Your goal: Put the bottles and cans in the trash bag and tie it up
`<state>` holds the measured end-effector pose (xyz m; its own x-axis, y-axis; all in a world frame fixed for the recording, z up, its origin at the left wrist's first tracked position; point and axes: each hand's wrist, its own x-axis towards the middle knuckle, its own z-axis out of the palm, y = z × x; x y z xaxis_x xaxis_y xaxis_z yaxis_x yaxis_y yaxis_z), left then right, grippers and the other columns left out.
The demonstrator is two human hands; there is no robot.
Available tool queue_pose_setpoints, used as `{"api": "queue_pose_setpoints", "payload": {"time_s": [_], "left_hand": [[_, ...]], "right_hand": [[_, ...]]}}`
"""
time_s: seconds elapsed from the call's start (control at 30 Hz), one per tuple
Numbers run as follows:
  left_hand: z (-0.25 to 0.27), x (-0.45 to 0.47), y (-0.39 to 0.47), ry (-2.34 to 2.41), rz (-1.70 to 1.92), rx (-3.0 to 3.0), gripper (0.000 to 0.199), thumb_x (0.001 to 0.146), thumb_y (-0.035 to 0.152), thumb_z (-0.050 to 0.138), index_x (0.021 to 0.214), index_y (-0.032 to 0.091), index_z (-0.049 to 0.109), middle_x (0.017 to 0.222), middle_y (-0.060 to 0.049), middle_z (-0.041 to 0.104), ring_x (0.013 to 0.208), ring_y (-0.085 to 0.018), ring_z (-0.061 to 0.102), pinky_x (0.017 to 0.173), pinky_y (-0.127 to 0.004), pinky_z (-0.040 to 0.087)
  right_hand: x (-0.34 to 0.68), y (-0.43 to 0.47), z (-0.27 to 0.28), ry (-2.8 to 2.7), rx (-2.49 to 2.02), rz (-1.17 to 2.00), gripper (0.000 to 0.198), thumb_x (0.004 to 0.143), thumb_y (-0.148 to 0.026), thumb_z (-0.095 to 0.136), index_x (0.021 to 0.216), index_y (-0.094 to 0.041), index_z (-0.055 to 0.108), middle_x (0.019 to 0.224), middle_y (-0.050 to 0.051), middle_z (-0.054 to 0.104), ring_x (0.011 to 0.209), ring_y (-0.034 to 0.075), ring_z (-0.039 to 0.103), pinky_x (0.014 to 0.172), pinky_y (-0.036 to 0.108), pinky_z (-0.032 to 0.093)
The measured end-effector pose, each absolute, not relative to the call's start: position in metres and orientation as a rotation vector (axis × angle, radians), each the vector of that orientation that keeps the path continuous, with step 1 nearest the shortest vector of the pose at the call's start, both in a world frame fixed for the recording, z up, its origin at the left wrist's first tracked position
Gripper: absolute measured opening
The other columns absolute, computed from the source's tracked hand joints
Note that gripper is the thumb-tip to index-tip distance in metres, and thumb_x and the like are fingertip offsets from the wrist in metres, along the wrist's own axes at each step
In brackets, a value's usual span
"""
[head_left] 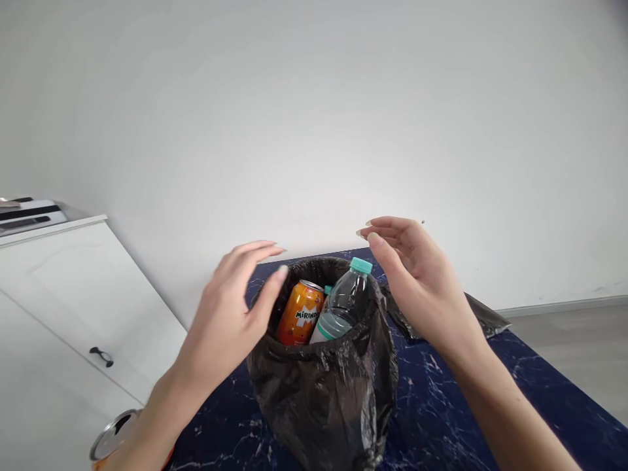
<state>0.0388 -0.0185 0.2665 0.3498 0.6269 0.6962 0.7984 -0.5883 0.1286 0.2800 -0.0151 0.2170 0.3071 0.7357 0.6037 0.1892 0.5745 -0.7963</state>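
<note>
Flanking a black bin bag (328, 399) that stood open-mouthed on the dark marbled counter (441, 418), both hands hovered just above its rim with each grip released and holding nothing. The left hand (230, 314), at 9 o'clock of the bag's mouth, had its thumb nearest the plastic edge; whether it touched could not be told. The right hand (417, 275), at 3 o'clock, was held apart from the bag, fingers slightly curled. Inside the mouth stood an orange soda can (300, 314), upright with a slight lean, and beside it at 3 o'clock a clear water bottle (343, 304), its long axis tilted with the teal cap pointing toward 1 o'clock. A second dark bag (483, 317) lay flat on the counter behind the right hand. A white cabinet (73, 294) stood at 9 o'clock, and a can's metal top (112, 435) showed at 7 o'clock under the left forearm.
</note>
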Motion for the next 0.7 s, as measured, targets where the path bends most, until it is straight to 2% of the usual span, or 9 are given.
{"api": "queue_pose_setpoints", "payload": {"time_s": [0.13,0.27,0.4,0.5,0.57,0.63,0.7], "left_hand": [[0.254,0.011,-0.049,-1.393,-1.362,-2.011,0.027,0.110,0.039,0.056,0.128,0.024,0.070,0.136,-0.006,0.073,0.136,-0.025,0.065,0.121,-0.040,0.046],[0.224,-0.033,-0.071,-1.552,-1.378,-1.667,0.035,0.104,0.046,0.059,0.125,0.020,0.069,0.138,-0.014,0.070,0.136,-0.037,0.064,0.120,-0.053,0.047],[0.188,-0.086,-0.086,-1.687,-1.204,-1.525,0.046,0.100,0.052,0.060,0.130,0.017,0.063,0.148,-0.024,0.063,0.150,-0.048,0.051,0.129,-0.066,0.032],[0.163,-0.121,-0.096,-1.780,-1.147,-1.411,0.066,0.096,0.059,0.064,0.146,0.017,0.055,0.161,-0.025,0.052,0.156,-0.050,0.044,0.132,-0.065,0.027],[0.149,-0.140,-0.102,-1.982,-1.168,-1.325,0.087,0.084,0.069,0.072,0.150,0.016,0.051,0.163,-0.027,0.049,0.155,-0.055,0.042,0.130,-0.069,0.031],[0.137,-0.152,-0.107,-2.285,-1.237,-1.238,0.107,0.072,0.076,0.079,0.154,0.018,0.044,0.163,-0.026,0.046,0.149,-0.057,0.048,0.125,-0.072,0.039],[0.127,-0.157,-0.112,-2.494,-1.361,-1.222,0.115,0.070,0.077,0.082,0.159,0.024,0.033,0.166,-0.022,0.042,0.140,-0.053,0.057,0.121,-0.073,0.043]], "right_hand": [[0.276,-0.015,0.216,-1.275,-0.941,0.437,0.029,0.104,-0.045,0.063,0.125,-0.026,0.067,0.133,0.010,0.076,0.130,0.029,0.069,0.116,0.052,0.052],[0.272,-0.015,0.212,-1.313,-0.960,0.418,0.028,0.104,-0.046,0.062,0.123,-0.026,0.068,0.134,0.010,0.076,0.129,0.030,0.070,0.116,0.053,0.052],[0.269,-0.014,0.208,-1.321,-1.033,0.388,0.031,0.103,-0.049,0.063,0.126,-0.028,0.068,0.140,0.009,0.073,0.129,0.033,0.070,0.110,0.056,0.055],[0.267,-0.014,0.205,-1.314,-1.041,0.374,0.034,0.103,-0.050,0.064,0.129,-0.029,0.067,0.144,0.010,0.071,0.130,0.035,0.069,0.108,0.057,0.056],[0.265,-0.014,0.203,-1.313,-1.034,0.363,0.034,0.103,-0.050,0.065,0.130,-0.030,0.067,0.145,0.011,0.071,0.131,0.035,0.068,0.109,0.058,0.056],[0.263,-0.013,0.201,-1.319,-1.032,0.350,0.034,0.103,-0.050,0.065,0.130,-0.030,0.066,0.145,0.011,0.070,0.134,0.036,0.067,0.110,0.059,0.056],[0.262,-0.014,0.200,-1.324,-1.037,0.345,0.033,0.103,-0.050,0.065,0.130,-0.030,0.066,0.145,0.011,0.070,0.135,0.036,0.066,0.111,0.060,0.055]]}}
